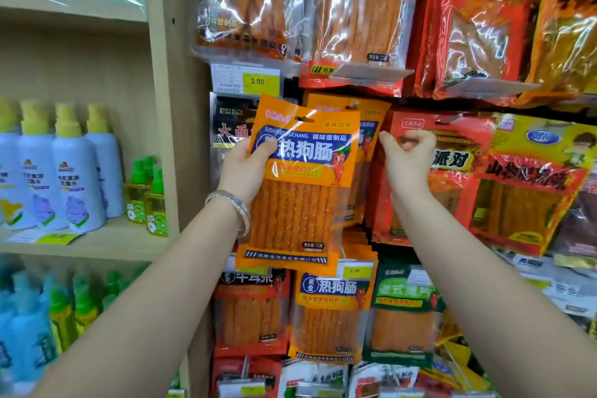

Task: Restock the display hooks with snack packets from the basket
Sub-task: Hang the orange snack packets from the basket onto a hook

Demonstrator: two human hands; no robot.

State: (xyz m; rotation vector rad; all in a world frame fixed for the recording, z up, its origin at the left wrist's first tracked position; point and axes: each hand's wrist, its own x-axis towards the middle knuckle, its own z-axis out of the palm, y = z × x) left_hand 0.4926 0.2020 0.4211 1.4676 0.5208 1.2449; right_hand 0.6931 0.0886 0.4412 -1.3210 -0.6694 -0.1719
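An orange snack packet [297, 184] of long sticks is being held upright, overlapping matching orange packets [368, 139] hanging just behind it.

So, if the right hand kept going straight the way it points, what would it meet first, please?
Most likely the red packet hanging directly behind the right hand. Depth is unclear, so it could already be touching it.

Packet [297, 184]: in left hand [242, 168], before hung packets [374, 119].
Right hand [408, 155]: at packet's 3 o'clock.
Bottles [74, 168]: on shelf [106, 242], 9 o'clock.
Price tag [258, 82]: 12 o'clock.
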